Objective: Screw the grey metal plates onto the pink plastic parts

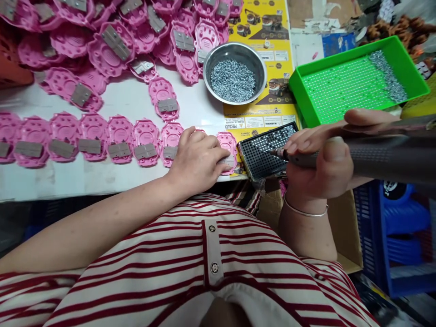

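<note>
My right hand (320, 159) is wrapped round a dark electric screwdriver (361, 152). Its bit points left, over a black perforated screw tray (260, 152) with small screws in its holes. My left hand (199, 159) lies on the row of pink plastic parts, its fingers on the part at the right end, a pink plastic shell (225, 141) with a metal plate. Thumb and fingertips rest on that plate; whether they pinch anything is hard to see. More pink shells (120, 136) with grey metal plates run leftward in a line, partly covered by my hand.
A steel bowl (235, 75) of screws stands behind the tray. To the right is a green basket (344, 86) with screws at its far end. Pink shells (112, 45) are heaped at the back left. Below right are a cardboard box (345, 231) and a blue crate (373, 236).
</note>
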Motion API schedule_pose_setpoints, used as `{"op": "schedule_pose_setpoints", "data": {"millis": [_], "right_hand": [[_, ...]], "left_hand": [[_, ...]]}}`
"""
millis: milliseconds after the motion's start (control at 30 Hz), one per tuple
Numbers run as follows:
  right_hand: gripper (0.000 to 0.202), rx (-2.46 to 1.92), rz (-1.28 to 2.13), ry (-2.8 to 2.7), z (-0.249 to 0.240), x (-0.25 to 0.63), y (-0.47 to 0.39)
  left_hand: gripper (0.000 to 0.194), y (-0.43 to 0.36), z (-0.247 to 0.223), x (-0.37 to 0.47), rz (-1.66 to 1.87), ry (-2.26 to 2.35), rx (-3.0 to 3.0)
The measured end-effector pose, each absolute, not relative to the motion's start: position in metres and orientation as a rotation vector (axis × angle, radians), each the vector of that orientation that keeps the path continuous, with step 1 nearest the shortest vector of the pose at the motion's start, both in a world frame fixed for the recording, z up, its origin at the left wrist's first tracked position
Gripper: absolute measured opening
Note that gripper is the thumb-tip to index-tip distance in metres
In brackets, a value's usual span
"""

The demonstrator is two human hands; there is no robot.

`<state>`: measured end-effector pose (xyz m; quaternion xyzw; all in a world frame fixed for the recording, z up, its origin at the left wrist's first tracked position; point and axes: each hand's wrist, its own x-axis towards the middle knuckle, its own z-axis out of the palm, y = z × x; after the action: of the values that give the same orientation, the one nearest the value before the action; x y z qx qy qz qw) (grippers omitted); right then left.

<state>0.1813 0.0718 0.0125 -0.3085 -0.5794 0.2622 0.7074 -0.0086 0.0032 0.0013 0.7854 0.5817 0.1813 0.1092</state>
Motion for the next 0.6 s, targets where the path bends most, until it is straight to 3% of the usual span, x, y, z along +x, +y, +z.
{"op": "schedule_pose_setpoints", "data": {"millis": [600], "right_hand": [[0.03,-0.625,0.627,-1.33,0.0115,0.1777,0.073]], "left_hand": [[0.016,-0.0003,0.002,-0.0062,0.532,1.738,2.297]]}}
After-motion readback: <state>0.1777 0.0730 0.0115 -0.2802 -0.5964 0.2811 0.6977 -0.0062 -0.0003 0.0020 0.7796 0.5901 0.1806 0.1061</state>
